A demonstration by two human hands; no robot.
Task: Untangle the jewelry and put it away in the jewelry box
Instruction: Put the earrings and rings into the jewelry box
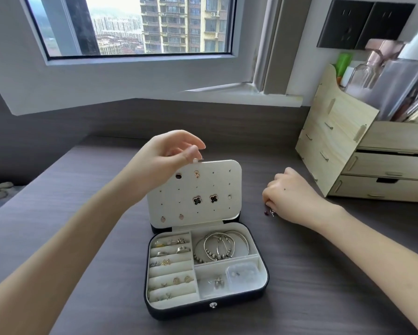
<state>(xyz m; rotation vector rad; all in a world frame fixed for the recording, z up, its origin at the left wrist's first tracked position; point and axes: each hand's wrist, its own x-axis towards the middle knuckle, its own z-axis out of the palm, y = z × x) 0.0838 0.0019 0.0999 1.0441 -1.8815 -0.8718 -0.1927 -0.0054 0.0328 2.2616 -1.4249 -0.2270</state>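
Both hands grip: left hand (174, 151) the panel (217, 182) top, right hand (291, 193) an earring (272, 212). Next, probably thread it into a hole.

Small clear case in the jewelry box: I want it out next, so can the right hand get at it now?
Probably yes. The clear case lies uncovered, the left hand holds the earring panel up, and the right hand rests just beside the box.

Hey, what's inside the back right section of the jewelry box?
Several silver bangles and a beaded bracelet lie overlapped in the jewelry box. Whether they are tangled, or hide anything beneath, cannot be told.
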